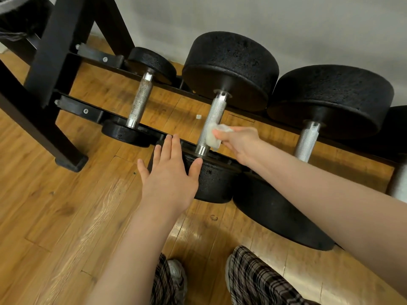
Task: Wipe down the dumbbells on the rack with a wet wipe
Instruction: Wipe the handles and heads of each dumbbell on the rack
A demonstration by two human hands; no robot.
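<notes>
The right hand (239,143) is pinching the wet wipe (213,135) against the middle dumbbell's handle (211,123), which is running straight away from it. The left hand (169,172) is resting flat, fingers straight, on the near weight (213,181), steadying it.

1. The crumpled white wet wipe (213,135), soft thin cloth or paper, looks damp and slightly translucent in the right hand (240,143) grip.
2. Under the grip, the silver metal dumbbell handle (212,119) is knurled and rough, with polished, shiny collars.
3. Beyond the grip, the round black dumbbell head (231,69) is matt, pitted and grainy.
4. Left of the grip, the black metal rack frame (55,47) looks dull.
5. Below it, the brown wooden plank floor (72,205) is glossy, reflecting light.
</notes>
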